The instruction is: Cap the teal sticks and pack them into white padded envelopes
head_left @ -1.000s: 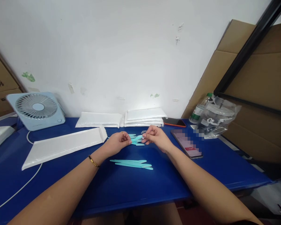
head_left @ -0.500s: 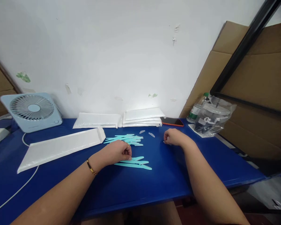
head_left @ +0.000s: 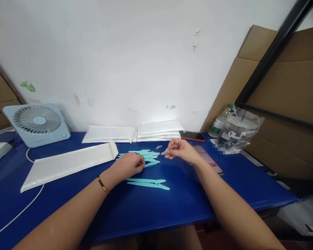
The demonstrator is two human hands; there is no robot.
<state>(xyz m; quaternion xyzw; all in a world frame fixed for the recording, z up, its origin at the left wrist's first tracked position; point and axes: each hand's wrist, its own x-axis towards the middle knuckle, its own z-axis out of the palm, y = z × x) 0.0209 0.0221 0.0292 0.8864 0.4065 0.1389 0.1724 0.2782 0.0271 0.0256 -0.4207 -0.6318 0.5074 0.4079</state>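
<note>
A blue table [head_left: 172,208] stands against a scuffed white wall [head_left: 125,62], with cardboard sheets [head_left: 289,86] leaning at the right. The left hand [head_left: 129,164] has its grip closed on a turquoise strip [head_left: 150,164] beside the turquoise pile [head_left: 142,153]. The right hand [head_left: 181,151] pinches a small clear piece [head_left: 163,152] just above the table. A fan [head_left: 38,123], white envelopes [head_left: 160,130] and a phone [head_left: 210,159] lie around.
</note>
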